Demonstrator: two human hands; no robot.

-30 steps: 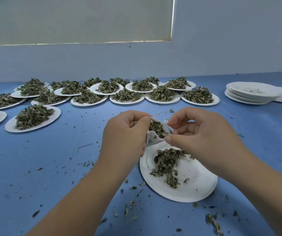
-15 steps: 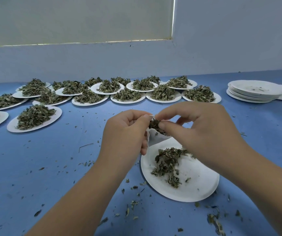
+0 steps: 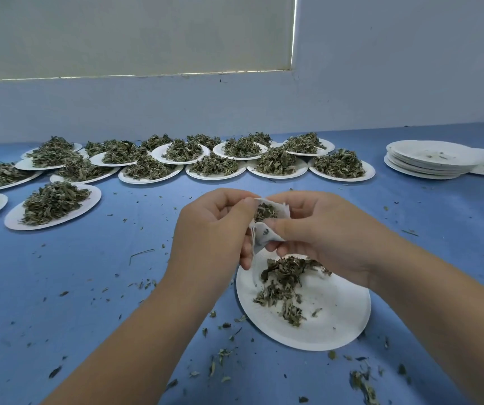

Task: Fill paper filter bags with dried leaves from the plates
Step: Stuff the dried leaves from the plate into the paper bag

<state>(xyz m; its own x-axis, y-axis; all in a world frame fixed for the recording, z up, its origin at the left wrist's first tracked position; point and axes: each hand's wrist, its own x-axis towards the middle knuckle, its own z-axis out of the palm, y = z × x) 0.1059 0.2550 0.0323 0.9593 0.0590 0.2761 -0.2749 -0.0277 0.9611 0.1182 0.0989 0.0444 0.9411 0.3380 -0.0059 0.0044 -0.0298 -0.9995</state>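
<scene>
A small white paper filter bag (image 3: 265, 236) hangs between both hands above a white plate (image 3: 331, 320). Dried green leaves show inside its open mouth. My left hand (image 3: 208, 229) pinches the bag's left edge with thumb and fingers. My right hand (image 3: 322, 232) grips the bag's right side, its thumb pressed on the front and fingers curled behind. A small heap of dried leaves (image 3: 283, 283) lies on the plate's near-left part, just below the bag. A thin string dangles from the bag.
Several white plates heaped with dried leaves (image 3: 214, 165) stand in rows at the back and left of the blue table (image 3: 89, 273). A stack of used plates (image 3: 430, 160) sits at the back right. Leaf crumbs litter the table near the front.
My right hand has shifted from pushing leaves into the bag's mouth to gripping the bag's right side. The bag now shows more of its white front.
</scene>
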